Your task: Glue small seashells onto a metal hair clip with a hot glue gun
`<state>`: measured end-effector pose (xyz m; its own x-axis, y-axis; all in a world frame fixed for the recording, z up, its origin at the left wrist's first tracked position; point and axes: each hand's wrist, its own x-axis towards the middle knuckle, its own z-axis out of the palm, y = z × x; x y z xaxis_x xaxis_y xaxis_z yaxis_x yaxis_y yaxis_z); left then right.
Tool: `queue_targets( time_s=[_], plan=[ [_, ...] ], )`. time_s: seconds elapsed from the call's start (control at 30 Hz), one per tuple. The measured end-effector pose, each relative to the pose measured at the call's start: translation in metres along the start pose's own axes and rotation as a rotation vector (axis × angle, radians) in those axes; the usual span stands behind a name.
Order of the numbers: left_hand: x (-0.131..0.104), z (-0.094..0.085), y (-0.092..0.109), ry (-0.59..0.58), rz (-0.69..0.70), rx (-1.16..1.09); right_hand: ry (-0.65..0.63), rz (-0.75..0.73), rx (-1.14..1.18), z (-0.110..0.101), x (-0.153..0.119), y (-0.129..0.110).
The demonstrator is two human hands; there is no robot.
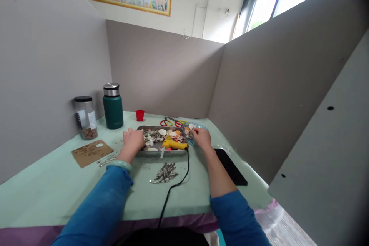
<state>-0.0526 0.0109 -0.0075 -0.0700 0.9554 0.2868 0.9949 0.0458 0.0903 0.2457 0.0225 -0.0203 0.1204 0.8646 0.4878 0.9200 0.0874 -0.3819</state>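
My left hand [133,140] is closed at the left edge of a metal tray [161,153]; its fingertips are largely hidden, so what they hold does not show. In the tray lie many seashells [155,137] of mixed colours. Across the tray's front right part rests a yellow hot glue gun [174,144], nozzle to the left, its black cord running toward me. My right hand [201,138] is closed in a pinch over a clear bluish plastic bag [198,127] holding more shells, right of the tray. Anything between those fingers is too small to make out.
Several metal clips [166,173] are heaped before the tray. On the left are a brown board [92,153], a lidded jar [86,118] and a green flask [112,107]. A red cup [140,115] and scissors [166,122] lie behind. A black tablet [232,167] is right; grey partitions surround the table.
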Motion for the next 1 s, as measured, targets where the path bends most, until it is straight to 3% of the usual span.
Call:
queue_targets(
  time_s=[0.13,0.4,0.53,0.67,0.83,1.0],
  plan=[
    [0.000,0.002,0.000,-0.037,0.021,0.005,0.005,-0.009,-0.011,0.001,0.000,0.000],
    [0.000,0.003,0.002,0.025,0.038,-0.010,-0.005,-0.007,-0.039,0.003,0.000,0.000],
    [-0.001,0.000,0.006,0.053,0.147,-0.034,0.005,-0.019,-0.037,0.002,0.000,0.000],
    [-0.005,-0.003,0.013,-0.023,0.235,-0.011,0.004,-0.016,-0.039,0.001,-0.001,-0.001],
    [-0.007,-0.002,0.018,-0.118,0.203,-0.013,-0.008,0.009,-0.045,0.003,-0.001,-0.002],
    [-0.003,0.002,0.017,-0.125,0.183,-0.052,0.000,-0.009,-0.038,0.005,-0.001,0.000]
  ],
)
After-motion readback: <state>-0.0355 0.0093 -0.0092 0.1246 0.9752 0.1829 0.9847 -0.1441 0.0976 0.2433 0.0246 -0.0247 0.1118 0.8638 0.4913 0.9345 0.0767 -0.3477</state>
